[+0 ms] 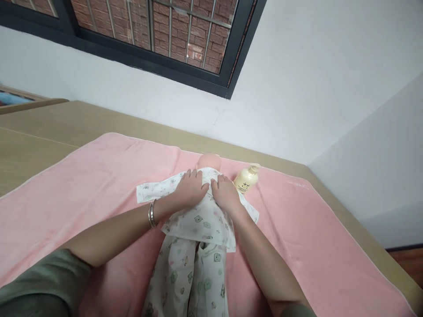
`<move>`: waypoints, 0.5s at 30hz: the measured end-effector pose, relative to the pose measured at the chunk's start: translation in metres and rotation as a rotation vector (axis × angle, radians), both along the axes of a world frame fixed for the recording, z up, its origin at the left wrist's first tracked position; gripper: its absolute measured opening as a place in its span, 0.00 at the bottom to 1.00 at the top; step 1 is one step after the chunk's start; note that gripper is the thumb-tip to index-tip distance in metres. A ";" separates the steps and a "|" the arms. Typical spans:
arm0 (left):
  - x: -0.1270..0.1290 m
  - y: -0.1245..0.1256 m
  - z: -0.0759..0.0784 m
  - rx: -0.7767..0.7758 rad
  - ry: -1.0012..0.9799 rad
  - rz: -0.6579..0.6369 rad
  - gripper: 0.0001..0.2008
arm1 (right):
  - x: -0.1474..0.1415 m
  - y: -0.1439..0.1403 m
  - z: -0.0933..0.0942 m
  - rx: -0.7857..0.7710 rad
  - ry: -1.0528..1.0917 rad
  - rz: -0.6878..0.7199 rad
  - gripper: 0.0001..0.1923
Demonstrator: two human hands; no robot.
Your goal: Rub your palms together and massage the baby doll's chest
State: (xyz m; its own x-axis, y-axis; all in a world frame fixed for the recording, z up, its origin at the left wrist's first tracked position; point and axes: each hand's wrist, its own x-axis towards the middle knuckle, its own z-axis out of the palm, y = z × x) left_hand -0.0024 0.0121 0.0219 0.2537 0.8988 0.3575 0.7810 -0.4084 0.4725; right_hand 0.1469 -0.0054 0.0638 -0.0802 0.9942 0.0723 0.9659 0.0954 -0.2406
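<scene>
A baby doll [211,161] lies on its back on a pink towel [82,185], its head toward the wall. It wears a white printed top [201,222] and matching trousers [190,277]. My left hand [191,188] rests flat on the doll's chest, fingers together, with a metal bangle [152,214] on the wrist. My right hand [224,192] lies flat beside it on the chest, nearly touching the left. Neither hand grips anything; both press on the top near the collar.
A cream pump bottle [246,178] lies on the towel just right of the doll's head. The towel covers a wooden table [39,141] set against a white wall, under a dark-framed window [158,39]. The table's right edge [360,237] drops to the floor.
</scene>
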 end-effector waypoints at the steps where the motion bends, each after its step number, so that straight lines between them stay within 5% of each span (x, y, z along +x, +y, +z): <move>1: -0.003 0.006 0.003 -0.032 0.036 0.002 0.16 | -0.004 -0.006 0.001 -0.002 -0.032 0.015 0.26; 6: -0.008 0.017 0.011 -0.078 0.122 -0.011 0.15 | -0.013 -0.021 0.007 -0.048 -0.022 0.050 0.26; 15: 0.006 -0.013 -0.004 0.122 0.197 0.020 0.26 | 0.009 0.011 -0.003 -0.056 0.128 -0.002 0.23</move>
